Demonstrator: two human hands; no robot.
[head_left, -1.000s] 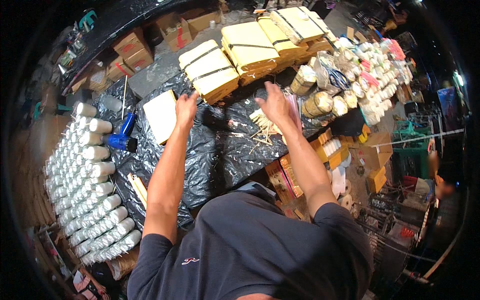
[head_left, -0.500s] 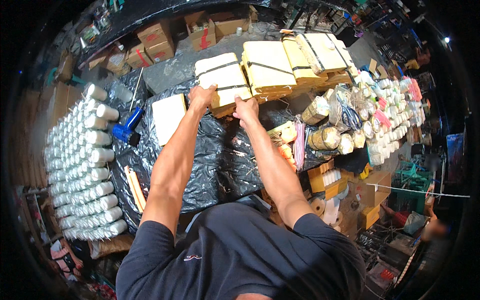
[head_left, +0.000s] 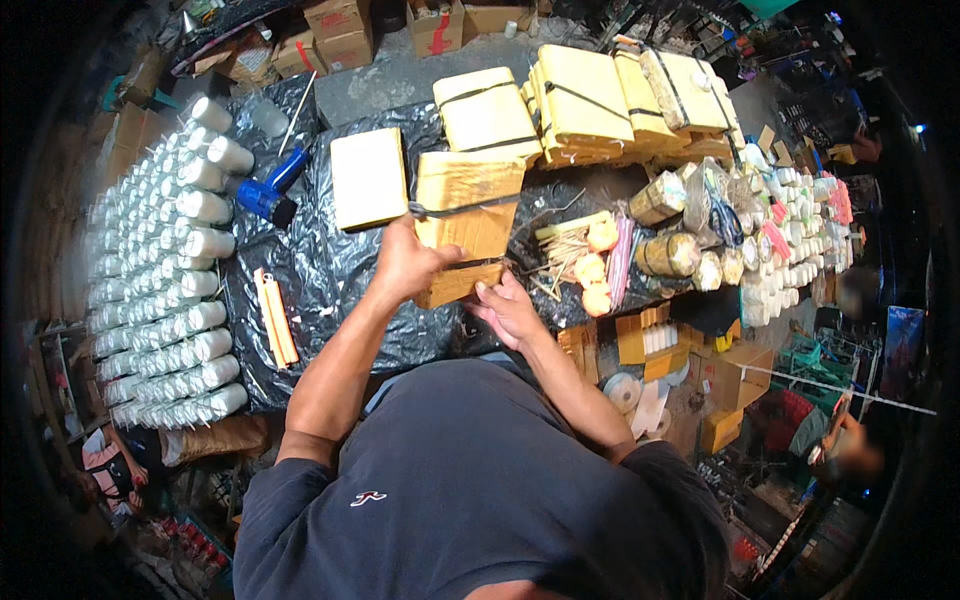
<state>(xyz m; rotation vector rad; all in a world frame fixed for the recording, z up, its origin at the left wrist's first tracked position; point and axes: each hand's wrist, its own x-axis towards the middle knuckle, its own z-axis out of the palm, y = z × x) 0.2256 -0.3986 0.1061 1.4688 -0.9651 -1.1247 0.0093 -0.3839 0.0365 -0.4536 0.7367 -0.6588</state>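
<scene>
The left hand (head_left: 408, 265) is gripping a strapped bundle of tan sheets (head_left: 462, 222), fingers curled round its near edge where the dark strap crosses, and the bundle is tilting up off the black plastic sheet (head_left: 330, 290) that covers the table. The right hand (head_left: 510, 310) is cupping the bundle's lower corner from underneath, fingers bent and close together, thumb against the tan edge (whether it is truly pinching or only propping is hard to tell from here).

Just left of the bundle a pale yellow flat pack (head_left: 368, 178) is lying flat on the plastic. Beyond it, more strapped yellow bundles (head_left: 580, 100) are sitting stacked along the far side of the table. A blue heat gun (head_left: 268, 192) is resting near the far left corner, beside rows of white cylinders (head_left: 170, 290) filling the left edge. Two orange sticks (head_left: 275, 318) are lying side by side on the plastic, well left of the left forearm. To the right of the hands, thin wooden sticks (head_left: 568, 250) and small orange round pieces (head_left: 592, 270) are scattered together.
</scene>
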